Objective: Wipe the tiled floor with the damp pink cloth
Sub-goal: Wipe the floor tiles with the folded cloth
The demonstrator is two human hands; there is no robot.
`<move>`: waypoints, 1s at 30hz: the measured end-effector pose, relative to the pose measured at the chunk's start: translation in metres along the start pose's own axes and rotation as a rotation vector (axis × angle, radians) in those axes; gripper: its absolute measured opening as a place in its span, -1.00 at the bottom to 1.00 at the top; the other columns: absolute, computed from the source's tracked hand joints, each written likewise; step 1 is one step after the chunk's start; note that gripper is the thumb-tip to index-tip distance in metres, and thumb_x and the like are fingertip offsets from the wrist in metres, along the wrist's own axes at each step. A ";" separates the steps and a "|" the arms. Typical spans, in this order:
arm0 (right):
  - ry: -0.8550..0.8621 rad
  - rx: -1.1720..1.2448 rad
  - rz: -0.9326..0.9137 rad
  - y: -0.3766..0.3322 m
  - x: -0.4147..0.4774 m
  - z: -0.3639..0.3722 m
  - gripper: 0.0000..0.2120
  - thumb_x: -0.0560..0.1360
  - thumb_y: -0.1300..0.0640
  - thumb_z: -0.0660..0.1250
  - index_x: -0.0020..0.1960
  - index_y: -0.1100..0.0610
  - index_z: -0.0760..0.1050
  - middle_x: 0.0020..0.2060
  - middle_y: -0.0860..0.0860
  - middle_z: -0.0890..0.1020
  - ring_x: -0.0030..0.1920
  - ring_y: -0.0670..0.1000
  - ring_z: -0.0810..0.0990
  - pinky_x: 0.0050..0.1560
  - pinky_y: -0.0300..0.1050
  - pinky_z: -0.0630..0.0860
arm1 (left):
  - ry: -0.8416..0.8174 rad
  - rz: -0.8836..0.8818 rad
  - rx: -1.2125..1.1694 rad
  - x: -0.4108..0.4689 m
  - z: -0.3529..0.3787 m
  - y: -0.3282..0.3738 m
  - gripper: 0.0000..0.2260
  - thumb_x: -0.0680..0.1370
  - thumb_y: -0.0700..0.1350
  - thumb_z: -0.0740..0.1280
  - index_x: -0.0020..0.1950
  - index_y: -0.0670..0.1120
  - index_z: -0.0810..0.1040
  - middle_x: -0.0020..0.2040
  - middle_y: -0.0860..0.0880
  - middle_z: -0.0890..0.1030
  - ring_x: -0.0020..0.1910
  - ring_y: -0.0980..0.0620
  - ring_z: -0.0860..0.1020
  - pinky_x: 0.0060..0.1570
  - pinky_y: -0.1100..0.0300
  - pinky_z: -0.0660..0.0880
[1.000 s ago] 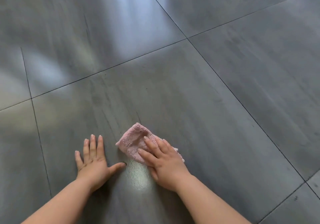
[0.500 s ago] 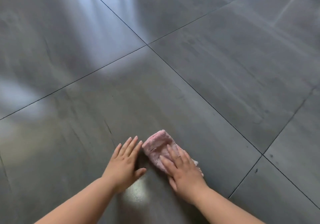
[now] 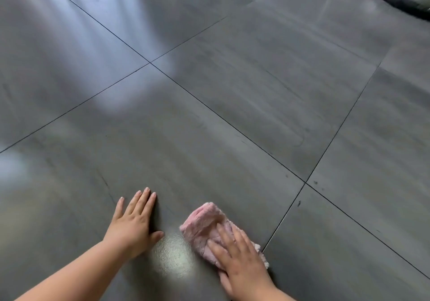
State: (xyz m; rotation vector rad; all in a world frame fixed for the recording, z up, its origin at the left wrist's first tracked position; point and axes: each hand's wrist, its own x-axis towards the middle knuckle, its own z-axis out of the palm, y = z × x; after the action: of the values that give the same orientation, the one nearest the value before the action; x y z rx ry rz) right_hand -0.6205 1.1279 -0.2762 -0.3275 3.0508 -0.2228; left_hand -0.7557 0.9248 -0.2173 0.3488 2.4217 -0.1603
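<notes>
The right hand [image 3: 242, 256] is pressed flat, fingers spread, on the pink cloth [image 3: 204, 228] beside a grout line. The left hand [image 3: 133, 225] is laid flat and empty on the tiled floor [image 3: 232, 105]; bare tile is seen ahead.

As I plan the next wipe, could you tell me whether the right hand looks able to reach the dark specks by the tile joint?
Probably yes: the right hand presses the cloth beside that joint, and bare floor lies between it and the specks.
</notes>
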 end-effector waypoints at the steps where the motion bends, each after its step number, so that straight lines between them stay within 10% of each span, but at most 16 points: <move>1: -0.025 -0.041 -0.073 0.004 -0.001 -0.002 -0.39 0.14 -0.14 0.17 0.19 -0.08 0.31 0.52 0.06 -0.01 0.36 0.17 0.20 0.40 -0.02 -0.04 | -0.005 -0.005 0.008 0.000 -0.001 0.001 -0.24 0.50 0.24 0.09 0.47 -0.07 -0.28 0.52 -0.02 -0.27 0.51 0.04 -0.25 0.48 -0.03 -0.26; 4: -0.023 -0.139 -0.037 0.053 0.001 -0.003 -0.39 0.19 -0.18 0.13 0.22 -0.04 0.30 0.49 0.07 0.07 0.43 0.17 0.09 0.45 -0.03 -0.12 | -0.016 0.004 0.053 0.000 0.001 -0.002 -0.24 0.50 0.24 0.10 0.47 -0.05 -0.28 0.53 -0.01 -0.27 0.51 0.06 -0.24 0.47 -0.04 -0.27; 7: 0.125 -0.071 0.458 0.086 -0.006 -0.020 -0.49 0.32 -0.03 0.14 0.24 0.09 0.35 0.48 0.12 0.19 0.24 0.26 0.47 0.30 0.10 0.37 | -0.018 0.012 0.065 -0.002 0.001 -0.004 -0.24 0.50 0.24 0.10 0.47 -0.04 -0.28 0.53 -0.01 -0.27 0.51 0.06 -0.23 0.48 -0.04 -0.26; 10: 0.003 0.081 0.871 0.078 0.009 -0.037 -0.48 0.43 0.16 0.21 0.39 0.14 0.26 0.47 0.18 0.21 0.37 0.28 0.32 0.28 0.17 0.37 | -0.010 0.011 0.057 -0.002 0.000 -0.004 -0.23 0.50 0.24 0.09 0.47 -0.06 -0.29 0.52 -0.02 -0.28 0.51 0.05 -0.24 0.48 -0.03 -0.26; 13: 0.066 0.010 0.418 0.031 0.022 -0.021 -0.45 0.09 -0.02 0.30 0.07 0.04 0.33 0.22 0.16 0.44 0.13 0.21 0.52 0.01 0.07 0.58 | -0.018 -0.009 0.014 -0.002 0.002 0.003 -0.23 0.50 0.25 0.08 0.47 -0.08 -0.29 0.52 -0.04 -0.28 0.51 0.03 -0.25 0.48 -0.02 -0.24; 17: -0.014 -0.046 -0.097 0.001 0.040 -0.016 -0.36 0.02 -0.28 0.22 0.07 -0.11 0.28 0.14 -0.08 0.60 0.14 -0.04 0.46 0.21 -0.09 0.25 | -0.023 -0.029 -0.019 -0.002 0.001 0.006 -0.23 0.50 0.27 0.06 0.47 -0.08 -0.28 0.53 -0.04 -0.27 0.51 0.03 -0.24 0.48 -0.02 -0.23; 25: 0.080 0.158 0.797 0.074 0.028 -0.034 -0.63 0.37 0.22 0.27 0.18 0.24 0.49 0.27 0.28 0.49 0.14 0.36 0.53 0.03 0.22 0.52 | -0.038 0.007 0.001 -0.003 -0.002 -0.004 -0.25 0.50 0.23 0.11 0.48 -0.03 -0.26 0.53 0.00 -0.27 0.51 0.06 -0.23 0.49 0.00 -0.22; 27: 0.061 0.090 0.655 0.050 0.029 -0.027 -0.56 0.17 0.12 0.40 0.02 0.19 0.46 0.03 0.27 0.64 -0.09 0.32 0.63 -0.14 0.13 0.59 | -0.042 -0.008 -0.016 -0.002 -0.001 -0.002 -0.24 0.50 0.25 0.10 0.47 -0.04 -0.27 0.52 -0.01 -0.27 0.51 0.05 -0.24 0.49 -0.01 -0.22; 30: 0.070 0.022 0.179 0.001 0.032 -0.001 -0.21 -0.17 -0.16 0.52 -0.01 0.02 0.33 0.08 0.08 0.53 0.04 0.14 0.49 0.23 -0.02 0.32 | -0.039 -0.023 -0.043 -0.003 -0.002 0.004 -0.30 0.52 0.24 0.03 0.48 -0.05 -0.24 0.53 -0.02 -0.25 0.52 0.04 -0.22 0.49 -0.01 -0.21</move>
State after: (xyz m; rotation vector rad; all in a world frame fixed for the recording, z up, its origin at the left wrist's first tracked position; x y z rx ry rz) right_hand -0.6517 1.1223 -0.2765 -0.0454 3.1197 -0.2619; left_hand -0.7539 0.9285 -0.2136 0.2959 2.3875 -0.1234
